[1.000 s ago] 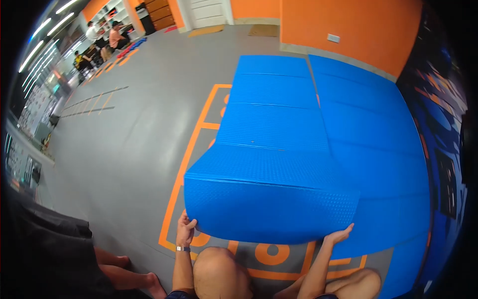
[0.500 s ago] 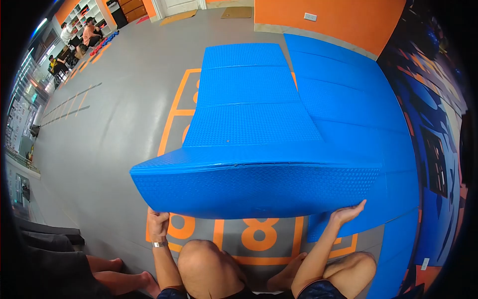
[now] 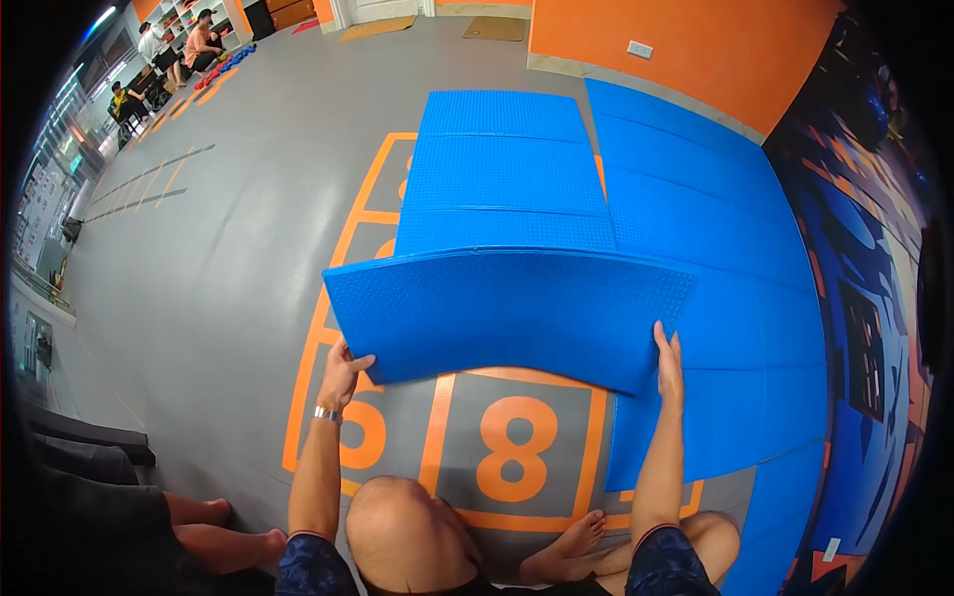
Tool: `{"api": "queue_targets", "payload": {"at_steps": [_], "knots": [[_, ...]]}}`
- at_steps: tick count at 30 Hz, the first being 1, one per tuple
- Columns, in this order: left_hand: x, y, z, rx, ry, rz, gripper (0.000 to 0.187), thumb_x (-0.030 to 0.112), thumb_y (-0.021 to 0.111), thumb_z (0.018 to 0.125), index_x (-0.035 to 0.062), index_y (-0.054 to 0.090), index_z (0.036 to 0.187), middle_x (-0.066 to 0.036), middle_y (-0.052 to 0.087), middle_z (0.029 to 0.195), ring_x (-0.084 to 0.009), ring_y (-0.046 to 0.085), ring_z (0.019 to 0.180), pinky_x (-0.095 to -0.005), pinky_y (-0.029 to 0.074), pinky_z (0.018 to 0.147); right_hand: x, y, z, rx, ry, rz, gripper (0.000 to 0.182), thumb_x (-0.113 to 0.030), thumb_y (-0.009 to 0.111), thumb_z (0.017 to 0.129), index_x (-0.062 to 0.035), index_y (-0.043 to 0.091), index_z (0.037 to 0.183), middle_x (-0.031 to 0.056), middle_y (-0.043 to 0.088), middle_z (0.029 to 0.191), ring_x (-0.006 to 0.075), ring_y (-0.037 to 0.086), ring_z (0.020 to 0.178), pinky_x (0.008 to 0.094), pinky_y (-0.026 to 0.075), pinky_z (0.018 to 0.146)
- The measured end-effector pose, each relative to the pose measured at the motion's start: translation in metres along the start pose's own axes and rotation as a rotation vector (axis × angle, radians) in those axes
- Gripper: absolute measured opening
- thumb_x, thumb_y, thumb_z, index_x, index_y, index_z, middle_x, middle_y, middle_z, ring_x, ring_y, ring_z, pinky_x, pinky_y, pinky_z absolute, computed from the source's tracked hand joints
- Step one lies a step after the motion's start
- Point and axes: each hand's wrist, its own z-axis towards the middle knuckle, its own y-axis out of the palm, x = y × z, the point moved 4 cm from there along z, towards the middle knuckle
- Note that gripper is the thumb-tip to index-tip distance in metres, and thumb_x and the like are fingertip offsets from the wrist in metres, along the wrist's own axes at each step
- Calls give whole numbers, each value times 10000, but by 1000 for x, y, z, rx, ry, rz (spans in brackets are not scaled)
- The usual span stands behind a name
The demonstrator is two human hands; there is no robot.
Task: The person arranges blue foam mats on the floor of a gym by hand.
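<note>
A blue folding foam mat (image 3: 507, 318) with a textured surface is in front of me. Its nearest panel is raised and bowed, while the farther panels lie flat on the floor. My left hand (image 3: 343, 377) grips the lower left corner of the raised panel, thumb over the near face. At the panel's right edge, my right hand (image 3: 670, 366) holds it with the fingers pointing upward. The fingers behind the panel are partly hidden. Beside this mat, to the right, another blue mat (image 3: 696, 233) lies flat along the wall.
Orange floor markings include a large number 8 (image 3: 518, 449). A person's bare legs (image 3: 224, 536) are close at my left. An orange wall (image 3: 686, 60) stands at the back and a painted wall (image 3: 865, 328) at the right. Several people sit far off at upper left.
The raised panel has folded away from me toward the flat panels, and its top edge now lies farther off. Both hands have moved forward with it, arms stretched further.
</note>
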Motion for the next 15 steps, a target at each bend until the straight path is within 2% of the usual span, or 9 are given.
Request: {"api": "queue_targets", "payload": {"at_steps": [1, 3, 6, 7, 10, 13, 15], "knots": [[-5, 0, 9, 11, -3, 36, 561, -160, 613, 760, 27, 490, 1275, -109, 599, 1181, -223, 575, 1095, -388, 458, 971, 4, 3, 8, 2, 57, -58, 929, -588, 540, 897, -23, 141, 1517, 180, 163, 1573, 318, 148, 1453, 440, 160, 1170], [-8, 6, 23, 35, 12, 112, 667, -138, 652, 732, 24, 423, 1338, -134, 559, 1240, -259, 533, 1161, -407, 424, 1021, 2, 10, 16, -37, 13, 5, 898, -502, 595, 892, -31, 154, 1517, 171, 180, 1568, 319, 181, 1442, 443, 174, 1166], [-1, 18, 44, 163, 92, 120, 750, -131, 669, 718, 40, 366, 1382, -140, 547, 1256, -270, 523, 1173, -406, 408, 1039, -3, 18, 29, -162, -115, 5, 886, -343, 680, 857, -46, 169, 1517, 159, 186, 1565, 320, 221, 1425, 435, 187, 1162], [4, 21, 51, 142, 113, 128, 800, -127, 675, 715, 58, 324, 1410, -139, 544, 1259, -269, 532, 1164, -393, 420, 1029, -3, 21, 35, -213, -168, -8, 894, -286, 708, 840, -51, 174, 1517, 155, 184, 1564, 321, 234, 1420, 430, 191, 1162], [25, 32, 68, 50, 144, 176, 792, -120, 664, 733, 74, 321, 1420, -145, 543, 1259, -269, 541, 1158, -382, 437, 1010, -8, 28, 50, -264, -250, -28, 888, -177, 719, 823, -66, 177, 1517, 153, 221, 1555, 322, 274, 1401, 432, 217, 1151], [18, 24, 94, 7, 145, 154, 780, -102, 658, 756, 84, 315, 1432, -143, 539, 1267, -259, 545, 1155, -374, 461, 972, -21, 33, 58, -247, -139, -138, 856, -179, 687, 860, -44, 156, 1518, 169, 205, 1560, 308, 238, 1424, 388, 215, 1157], [12, 17, 101, 70, 130, 151, 725, -64, 654, 789, 71, 326, 1421, -139, 554, 1245, -248, 560, 1116, -374, 472, 945, -14, 40, 69, -109, -136, -329, 848, -215, 668, 881, -28, 138, 1516, 185, 184, 1563, 319, 205, 1436, 402, 207, 1162]]}}
